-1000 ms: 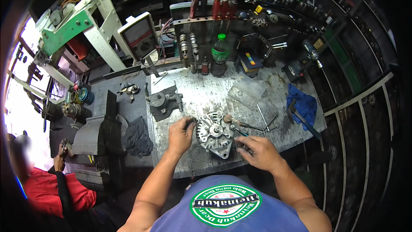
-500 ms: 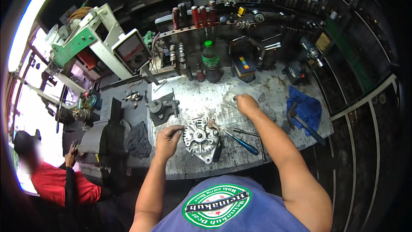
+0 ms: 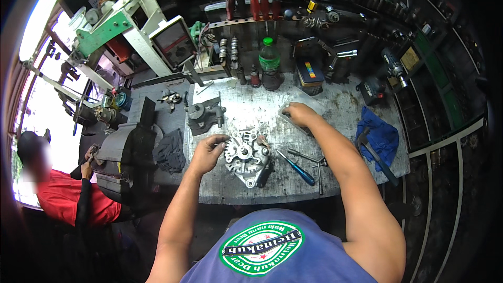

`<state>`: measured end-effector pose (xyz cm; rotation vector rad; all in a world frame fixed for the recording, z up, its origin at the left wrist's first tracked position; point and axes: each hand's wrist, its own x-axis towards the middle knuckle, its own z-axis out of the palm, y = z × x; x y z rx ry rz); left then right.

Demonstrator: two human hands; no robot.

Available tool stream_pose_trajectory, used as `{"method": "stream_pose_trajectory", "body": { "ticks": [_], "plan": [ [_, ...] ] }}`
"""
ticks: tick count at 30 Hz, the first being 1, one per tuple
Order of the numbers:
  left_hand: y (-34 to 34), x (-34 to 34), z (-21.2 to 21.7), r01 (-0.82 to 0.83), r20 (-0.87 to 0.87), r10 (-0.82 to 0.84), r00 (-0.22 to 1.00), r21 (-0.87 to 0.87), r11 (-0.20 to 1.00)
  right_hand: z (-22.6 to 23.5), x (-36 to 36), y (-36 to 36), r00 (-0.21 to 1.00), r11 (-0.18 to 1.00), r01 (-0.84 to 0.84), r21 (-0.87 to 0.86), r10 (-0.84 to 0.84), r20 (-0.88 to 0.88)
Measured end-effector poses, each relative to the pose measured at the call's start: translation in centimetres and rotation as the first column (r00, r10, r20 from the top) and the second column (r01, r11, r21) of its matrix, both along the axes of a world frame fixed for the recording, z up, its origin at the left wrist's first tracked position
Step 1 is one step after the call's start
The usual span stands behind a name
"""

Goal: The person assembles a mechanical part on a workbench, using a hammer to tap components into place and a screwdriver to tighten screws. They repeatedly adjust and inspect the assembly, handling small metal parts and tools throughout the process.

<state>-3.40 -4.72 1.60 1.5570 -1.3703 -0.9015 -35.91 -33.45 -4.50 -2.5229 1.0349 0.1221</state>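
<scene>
An alternator point(image 3: 244, 152) with a bare metal housing and a shaft in its middle lies on the bench in front of me. Beside its upper left edge is my left hand point(image 3: 207, 154), fingers bent and thumb apart from them, the fingertips at the housing. My right hand point(image 3: 301, 114) reaches farther out, with its fingers bent down into a shallow clear plastic tray point(image 3: 304, 130). Its fingertips are closed together; what they pinch is too small to tell. To the right of the alternator lie a blue-handled screwdriver point(image 3: 299, 171) and a T-handle wrench point(image 3: 320, 173).
A hammer point(image 3: 378, 158) rests on a blue cloth point(image 3: 381, 135) at right. A bottle with a green cap point(image 3: 269, 62) and a dark box point(image 3: 309, 76) stand behind. At left are a pump-like part point(image 3: 203, 115), a black rag point(image 3: 170, 152) and a person in red point(image 3: 78, 199).
The whole view has shifted slightly. My right hand has gone deeper into the clear tray. My left thumb has parted from the fingers next to the alternator.
</scene>
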Motion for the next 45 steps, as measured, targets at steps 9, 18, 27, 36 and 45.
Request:
{"method": "stream_pose_trajectory", "body": {
  "ticks": [9,18,27,36,45],
  "plan": [
    [0.5,-2.5,0.6,-0.242,0.055,0.251,0.966,-0.132,0.961,4.7,-1.8,3.1,0.839,0.942,0.33,0.07,-0.326,0.437],
    [5.2,-9.0,4.2,-0.07,0.15,0.046,0.988,0.163,0.984,11.7,-2.5,18.0,0.578,0.981,0.191,0.01,-0.121,0.807],
    [4.0,-5.7,6.1,0.115,0.479,-0.131,0.868,0.063,0.991,13.1,-3.0,22.4,0.547,0.999,0.046,-0.002,-0.023,0.837],
    [4.3,-5.9,6.5,0.074,0.453,-0.098,0.886,0.072,0.995,11.6,-0.8,24.0,0.598,0.989,0.106,-0.108,0.023,0.801],
    [4.4,-5.7,5.7,0.068,0.409,-0.074,0.909,0.028,0.997,11.5,-1.0,25.2,0.734,0.978,0.131,-0.163,0.014,0.679]
  ]
}}
